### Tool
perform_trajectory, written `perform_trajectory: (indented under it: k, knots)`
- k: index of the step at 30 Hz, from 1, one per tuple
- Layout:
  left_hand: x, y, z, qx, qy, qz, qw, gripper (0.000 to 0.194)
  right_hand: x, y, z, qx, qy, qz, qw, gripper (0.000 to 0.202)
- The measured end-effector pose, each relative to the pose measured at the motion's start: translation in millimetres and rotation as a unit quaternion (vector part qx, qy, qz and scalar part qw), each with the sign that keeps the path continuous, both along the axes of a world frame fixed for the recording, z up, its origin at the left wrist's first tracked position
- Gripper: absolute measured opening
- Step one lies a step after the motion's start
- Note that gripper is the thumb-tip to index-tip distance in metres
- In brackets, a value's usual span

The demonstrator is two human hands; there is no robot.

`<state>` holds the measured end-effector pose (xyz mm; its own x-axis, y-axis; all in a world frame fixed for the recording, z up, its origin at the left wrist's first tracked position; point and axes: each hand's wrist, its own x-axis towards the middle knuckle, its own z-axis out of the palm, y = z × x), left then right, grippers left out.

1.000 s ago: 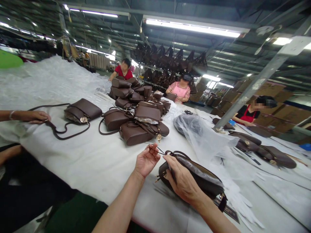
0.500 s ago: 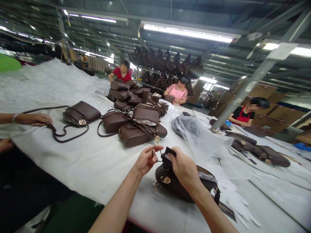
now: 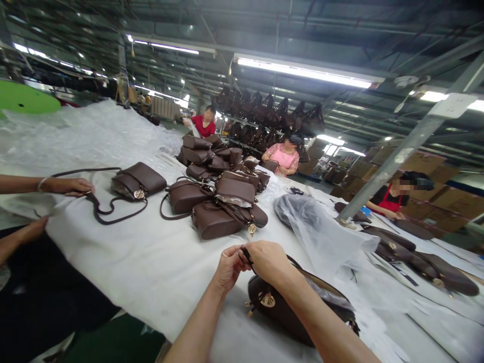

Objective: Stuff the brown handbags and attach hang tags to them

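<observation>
A dark brown handbag [image 3: 280, 312] with a round gold charm [image 3: 267, 300] lies in front of me, its top open and clear plastic showing inside. My left hand [image 3: 230, 267] pinches a thin black cord [image 3: 242, 255] just above the bag's left end. Touching it, my right hand [image 3: 266, 259] is closed over the same spot, its fingers bent round something dark that is mostly hidden. A dark strap runs behind my right wrist.
Several brown bags [image 3: 219, 219] are piled beyond my hands. At the left, another person's hand [image 3: 70, 186] holds the strap of a bag [image 3: 139, 179]. Plastic wrap [image 3: 328, 232] and more bags [image 3: 442, 272] lie right, near a slanted metal post [image 3: 401, 151].
My right hand has moved left against my left hand, and the black tag it held is now hidden. My left fingers have closed further. The whole view has shifted slightly.
</observation>
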<state>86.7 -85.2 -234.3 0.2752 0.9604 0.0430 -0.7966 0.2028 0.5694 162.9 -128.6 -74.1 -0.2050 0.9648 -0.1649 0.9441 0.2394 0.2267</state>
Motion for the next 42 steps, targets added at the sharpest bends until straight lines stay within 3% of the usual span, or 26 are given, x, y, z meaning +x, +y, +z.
perform_trajectory:
  k: [4, 11, 16, 20, 24, 28, 32, 35, 38, 41, 42]
  knots:
    - [-7, 3, 4.4, 0.034, 0.067, 0.008, 0.997, 0.044, 2, 5, -7.1, -0.009, -0.014, -0.007, 1.000, 0.023]
    - [-22, -2, 31.6, 0.165, 0.234, -0.043, 0.957, 0.024, 3, 14, -1.7, -0.030, 0.023, -0.002, 0.999, 0.017]
    - [-34, -6, 43.7, 0.196, 0.311, 0.012, 0.930, 0.022, 33, 7, -7.1, 0.014, 0.179, 0.078, 0.981, 0.013]
    - [-42, -10, 53.0, 0.270, 0.358, 0.048, 0.892, 0.029, 68, -6, -21.1, 0.108, 0.223, 0.099, 0.964, 0.032]
    - [-44, -15, 62.3, 0.290, 0.412, 0.088, 0.859, 0.027, 78, -15, -31.2, 0.067, 0.239, 0.086, 0.965, 0.034]
    - [-40, -21, 66.4, 0.268, 0.425, 0.044, 0.864, 0.031, 68, -11, -27.7, 0.049, 0.356, 0.121, 0.925, 0.034]
    - [-40, -22, 66.5, 0.251, 0.417, 0.031, 0.873, 0.033, 61, 3, -23.6, -0.047, 0.421, 0.152, 0.893, 0.025]
    - [-40, -19, 63.9, 0.258, 0.411, -0.015, 0.874, 0.028, 55, 12, -29.5, -0.050, 0.493, 0.118, 0.861, 0.011]
    - [-38, -13, 58.3, 0.272, 0.414, -0.043, 0.868, 0.018, 51, 16, -36.9, -0.063, 0.559, 0.105, 0.820, 0.010]
    - [-41, -5, 50.7, 0.202, 0.407, 0.031, 0.891, 0.021, 56, 15, -39.5, -0.020, 0.525, 0.133, 0.840, 0.008]
    - [-44, -2, 47.9, 0.159, 0.386, 0.078, 0.906, 0.023, 60, 14, -39.8, 0.015, 0.495, 0.138, 0.858, 0.023]
